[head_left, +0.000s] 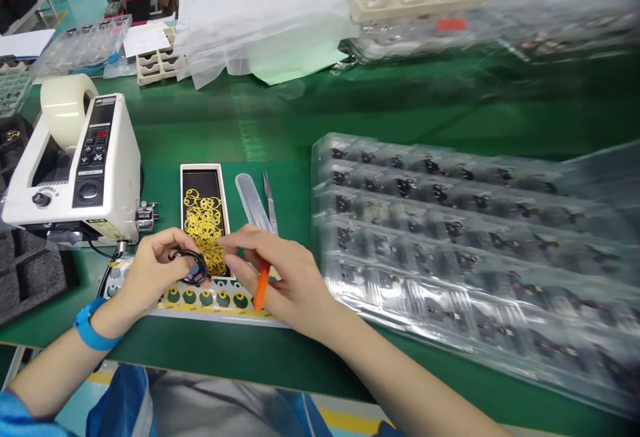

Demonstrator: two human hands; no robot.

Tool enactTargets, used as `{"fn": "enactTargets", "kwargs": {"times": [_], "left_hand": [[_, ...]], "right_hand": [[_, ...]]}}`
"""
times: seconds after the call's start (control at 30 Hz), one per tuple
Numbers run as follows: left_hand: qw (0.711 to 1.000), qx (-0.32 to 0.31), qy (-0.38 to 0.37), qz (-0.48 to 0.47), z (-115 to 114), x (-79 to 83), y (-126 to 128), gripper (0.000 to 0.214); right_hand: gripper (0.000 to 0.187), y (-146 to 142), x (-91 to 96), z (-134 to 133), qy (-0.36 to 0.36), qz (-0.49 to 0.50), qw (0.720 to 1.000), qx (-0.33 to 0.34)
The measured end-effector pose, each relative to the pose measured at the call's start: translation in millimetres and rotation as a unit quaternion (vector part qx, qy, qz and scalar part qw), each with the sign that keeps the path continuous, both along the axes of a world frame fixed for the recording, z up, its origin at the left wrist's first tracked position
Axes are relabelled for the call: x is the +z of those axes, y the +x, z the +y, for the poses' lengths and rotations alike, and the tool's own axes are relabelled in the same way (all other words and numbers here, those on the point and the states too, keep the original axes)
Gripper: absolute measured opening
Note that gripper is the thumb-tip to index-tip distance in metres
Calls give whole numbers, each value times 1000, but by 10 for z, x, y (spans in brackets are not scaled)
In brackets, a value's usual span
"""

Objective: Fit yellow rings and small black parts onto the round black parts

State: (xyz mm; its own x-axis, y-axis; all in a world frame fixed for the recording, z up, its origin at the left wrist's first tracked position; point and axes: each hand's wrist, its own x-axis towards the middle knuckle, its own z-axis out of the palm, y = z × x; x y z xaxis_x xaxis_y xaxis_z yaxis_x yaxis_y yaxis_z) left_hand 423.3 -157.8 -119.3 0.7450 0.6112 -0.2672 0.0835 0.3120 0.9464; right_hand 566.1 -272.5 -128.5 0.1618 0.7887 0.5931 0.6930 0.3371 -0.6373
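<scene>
My left hand (153,267), with a blue band at the wrist, pinches a small round black part (195,269) between thumb and fingers. Beside it, my right hand (293,283) is closed round a tool with an orange handle (261,287); the kind of tool does not show. Its thumb and index fingertips come near each other over the right edge of a narrow box (226,207), and whether something small is between them I cannot make out. Thin yellow rings (203,220) lie heaped in that box. Under both hands lies a sheet of yellow and dark green stickers (206,298).
A white tape dispenser (120,163) stands at the left, near black foam trays (37,277). Metal tweezers (271,200) and a clear plastic strip (251,198) lie behind my right hand. Stacked clear blister trays (400,223) fill the right side. Plastic sheets (265,17) lie along the back.
</scene>
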Motion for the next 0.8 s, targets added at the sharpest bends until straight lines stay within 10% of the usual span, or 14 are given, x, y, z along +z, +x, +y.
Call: {"fn": "enactTargets", "kwargs": {"times": [0.8], "left_hand": [[989, -10, 148, 19, -35, 38, 38, 6]], "right_hand": [[12, -129, -90, 16, -130, 77, 987, 57]]}}
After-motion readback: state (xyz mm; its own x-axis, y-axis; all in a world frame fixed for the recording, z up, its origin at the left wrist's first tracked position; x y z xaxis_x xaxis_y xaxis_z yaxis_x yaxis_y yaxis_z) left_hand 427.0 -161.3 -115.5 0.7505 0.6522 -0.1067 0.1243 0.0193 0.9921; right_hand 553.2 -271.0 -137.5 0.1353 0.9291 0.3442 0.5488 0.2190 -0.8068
